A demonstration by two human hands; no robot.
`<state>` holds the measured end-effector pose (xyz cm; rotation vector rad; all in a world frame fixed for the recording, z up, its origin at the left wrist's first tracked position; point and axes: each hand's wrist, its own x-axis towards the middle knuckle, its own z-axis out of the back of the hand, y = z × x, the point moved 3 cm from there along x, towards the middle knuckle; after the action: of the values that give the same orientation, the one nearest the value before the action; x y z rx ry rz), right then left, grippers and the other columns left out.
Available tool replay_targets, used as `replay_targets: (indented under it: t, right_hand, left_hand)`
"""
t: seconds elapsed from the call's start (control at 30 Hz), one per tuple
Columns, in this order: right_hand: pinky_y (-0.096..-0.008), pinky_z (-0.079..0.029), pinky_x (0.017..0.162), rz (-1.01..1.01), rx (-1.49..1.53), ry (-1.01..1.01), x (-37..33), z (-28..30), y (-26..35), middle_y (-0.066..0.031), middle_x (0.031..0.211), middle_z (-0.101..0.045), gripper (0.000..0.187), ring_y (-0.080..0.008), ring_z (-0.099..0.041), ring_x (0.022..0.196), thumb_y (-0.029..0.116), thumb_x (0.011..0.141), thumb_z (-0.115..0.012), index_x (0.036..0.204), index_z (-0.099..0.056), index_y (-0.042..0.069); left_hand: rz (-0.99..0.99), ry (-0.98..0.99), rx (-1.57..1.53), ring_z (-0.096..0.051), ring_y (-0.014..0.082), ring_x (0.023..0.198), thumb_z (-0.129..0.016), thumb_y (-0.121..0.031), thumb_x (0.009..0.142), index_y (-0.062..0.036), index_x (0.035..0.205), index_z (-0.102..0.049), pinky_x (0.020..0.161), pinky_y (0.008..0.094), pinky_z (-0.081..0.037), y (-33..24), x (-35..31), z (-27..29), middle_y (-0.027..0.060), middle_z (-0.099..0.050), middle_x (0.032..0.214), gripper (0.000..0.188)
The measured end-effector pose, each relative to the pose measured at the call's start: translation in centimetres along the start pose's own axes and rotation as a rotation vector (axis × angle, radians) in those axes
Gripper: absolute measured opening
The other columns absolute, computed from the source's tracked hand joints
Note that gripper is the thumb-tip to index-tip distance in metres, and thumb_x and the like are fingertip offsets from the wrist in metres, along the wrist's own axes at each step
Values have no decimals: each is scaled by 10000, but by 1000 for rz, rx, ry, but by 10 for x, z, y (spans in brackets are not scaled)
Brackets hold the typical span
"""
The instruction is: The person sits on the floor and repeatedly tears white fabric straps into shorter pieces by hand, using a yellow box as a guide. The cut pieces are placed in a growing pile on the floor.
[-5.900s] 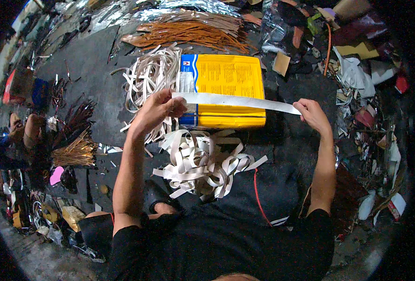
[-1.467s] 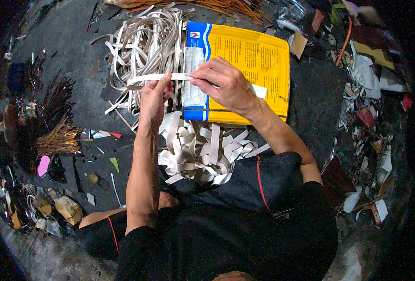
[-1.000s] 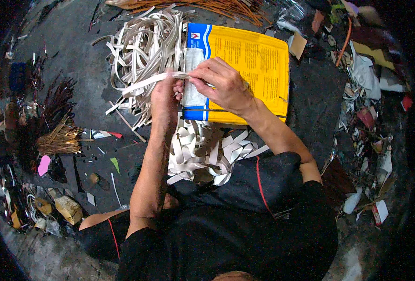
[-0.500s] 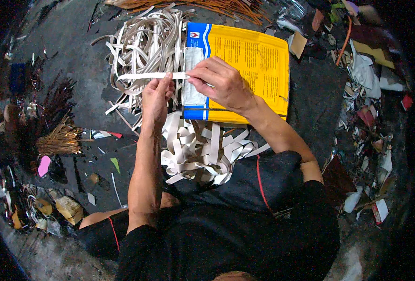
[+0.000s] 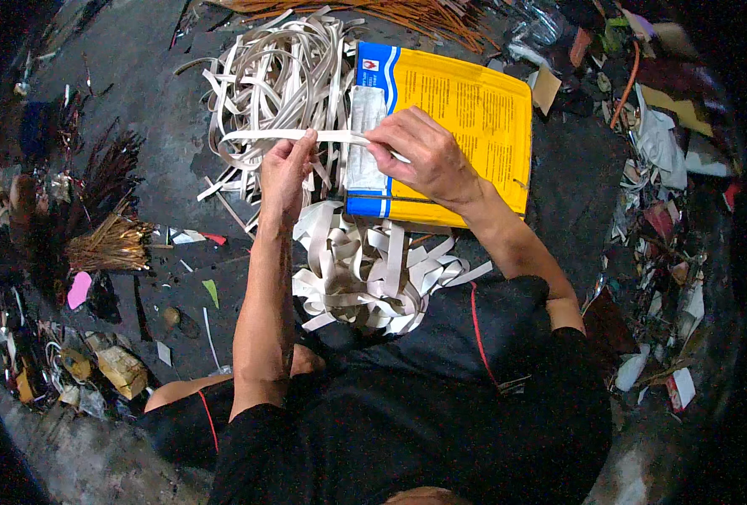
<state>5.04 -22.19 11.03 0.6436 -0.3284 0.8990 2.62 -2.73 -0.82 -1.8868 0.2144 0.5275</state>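
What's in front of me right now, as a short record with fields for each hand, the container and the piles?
Left hand: pinching a white strip
Right hand: pinching the same strip
Container: yellow and blue, partly covered by the right hand
Far pile: tangled narrow off-white strips, left of the container
Near pile: looped wider off-white strips, on the person's side of the container

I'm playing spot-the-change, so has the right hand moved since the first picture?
Yes, to the left: the right hand was out past the right edge of the yellow box, and now it is over the box.
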Motion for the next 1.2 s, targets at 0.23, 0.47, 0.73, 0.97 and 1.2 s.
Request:
replay_targets:
  t: [0.23,0.47,0.73,0.97,1.2]
  right_hand:
    - [-343,-497,659,-5,22,16,3,-1,4,-79,794,-608,144,-245,-591,730,21,744,-712,870,-643,25]
    - [-348,-493,696,-35,88,27,10,-6,3,-78,817,-609,117,-245,-592,774,73,781,-706,873,-649,27]
    - [-350,-491,711,-138,182,23,9,-3,3,-77,816,-600,118,-241,-592,783,86,797,-709,890,-658,36]
    - [-350,-490,711,-131,168,40,2,2,-1,-81,839,-613,118,-248,-595,787,86,791,-715,877,-653,34]
    - [-349,-491,704,-119,155,33,4,3,-1,-80,819,-611,110,-244,-596,782,65,765,-724,850,-663,30]
  left_hand:
    - [10,-15,-101,-465,30,595,-681,-226,880,-22,884,-624,513,178,-328,1,5,12,-3,-584,726,211]
    - [146,7,-617,-456,95,590,-602,-263,923,-63,850,-568,599,230,-397,-5,-7,4,-10,-524,708,216]
    - [48,124,-195,-480,58,636,-609,-270,919,-25,937,-610,576,211,-375,-41,-38,-39,1,-593,769,246]
    - [24,72,-79,-459,48,594,-664,-239,895,-39,830,-642,543,197,-334,-26,-32,-37,-6,-590,707,211]
    - [-11,85,-94,-476,55,607,-656,-225,897,-40,833,-636,554,196,-341,-22,-25,-28,10,-609,734,197]
